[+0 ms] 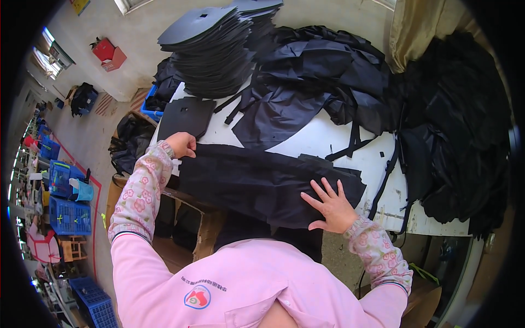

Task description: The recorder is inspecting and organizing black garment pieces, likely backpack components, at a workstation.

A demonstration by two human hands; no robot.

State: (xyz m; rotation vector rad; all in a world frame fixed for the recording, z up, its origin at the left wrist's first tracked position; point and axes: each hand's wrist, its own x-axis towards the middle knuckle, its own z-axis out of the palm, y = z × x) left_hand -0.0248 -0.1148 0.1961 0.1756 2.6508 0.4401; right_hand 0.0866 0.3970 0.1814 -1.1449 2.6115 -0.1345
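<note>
The black fabric panel (262,183) lies flat across the near edge of the white table (317,136), so it can be smoothed; my right hand (331,206) presses it down, fingers spread, palm flat; my left hand (182,145) grips its far left corner, fingers curled closed on the cloth, holding it taut; a stack of stiff black sheets (210,52) and heaped black fabric (322,71) sit beyond, within reach.

Open brown cardboard box (202,229) on the floor just below the left hand (182,145), under the table edge. Red box (109,53) far up-left of that hand by the wall. Yellow sign (80,5) at the top-left wall corner, mostly cut off.
</note>
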